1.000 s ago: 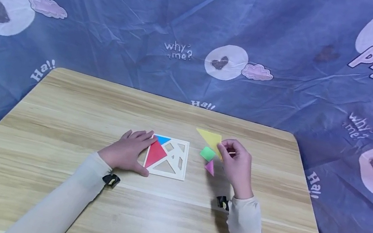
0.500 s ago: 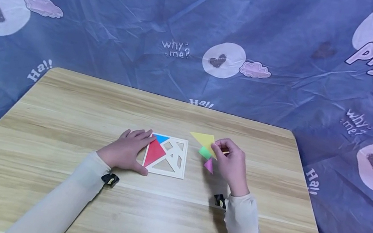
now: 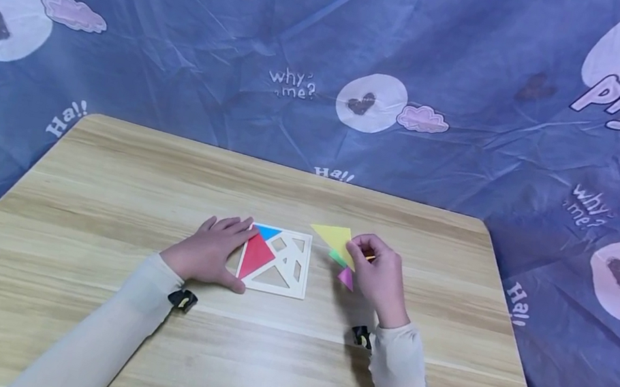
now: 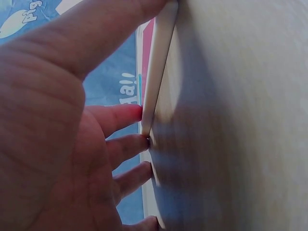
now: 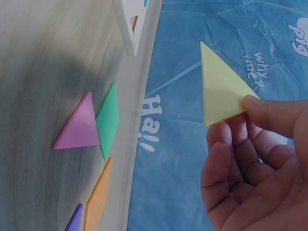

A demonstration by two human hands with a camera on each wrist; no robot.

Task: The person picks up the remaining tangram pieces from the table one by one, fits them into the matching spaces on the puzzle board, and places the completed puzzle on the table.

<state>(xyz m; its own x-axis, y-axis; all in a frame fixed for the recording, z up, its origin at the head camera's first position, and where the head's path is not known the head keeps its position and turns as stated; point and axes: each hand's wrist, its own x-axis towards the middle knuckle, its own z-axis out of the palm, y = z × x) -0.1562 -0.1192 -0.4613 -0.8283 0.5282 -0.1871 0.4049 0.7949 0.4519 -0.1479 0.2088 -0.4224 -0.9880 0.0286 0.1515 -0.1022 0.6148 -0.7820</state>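
Observation:
A white tangram board [image 3: 295, 291] lies on the table, with a red triangle [image 3: 256, 257] and a blue triangle [image 3: 267, 233] set in its left part; its other slots show bare. My left hand [image 3: 211, 249] rests along the board's left side with fingers spread, the thumb at the near corner and the index fingertip at the far one. To the right of the board, my right hand [image 3: 384, 269] pinches a yellow triangle tangram piece [image 5: 222, 89] by its edge between thumb and fingers, raised above the table. In the head view that piece partly covers the green piece.
Close by the right hand lie a pink triangle [image 5: 79, 125], a green piece [image 5: 109, 120], an orange piece [image 5: 98, 195] and a purple piece [image 5: 74, 219], partly cut off. The wooden table [image 3: 255, 364] ends at a blue printed cloth [image 3: 238, 105] behind.
My right hand has moved left toward the board with the yellow triangle, which covers more of the green piece in the head view. The left hand stays at the board.

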